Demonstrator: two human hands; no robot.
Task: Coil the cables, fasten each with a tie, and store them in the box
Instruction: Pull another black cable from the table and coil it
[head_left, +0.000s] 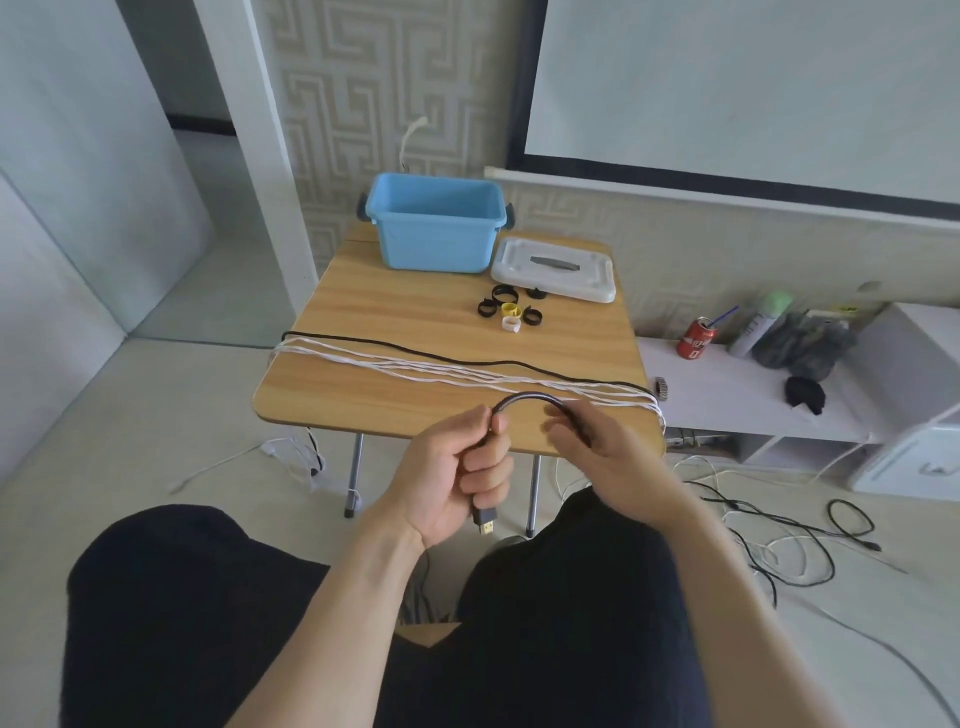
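My left hand (460, 465) grips a thick black cable (524, 399) near its end, and the plug (485, 521) sticks out below the fist. The cable arches over to my right hand (605, 444), whose fingers curl round it. Both hands hover over the near edge of the wooden table (395, 322). Several white cables (415, 366) and a thin black cable (415, 347) lie stretched across the table. A cluster of ties (506, 310), black, yellow and white, lies behind them. The open blue box (435, 228) stands at the table's far edge.
The box's white lid (556, 269) lies right of the box. A low white shelf (737, 395) at the right holds a red can (696, 339), a spray bottle and dark items. Loose cables (779, 540) sprawl on the floor at the right.
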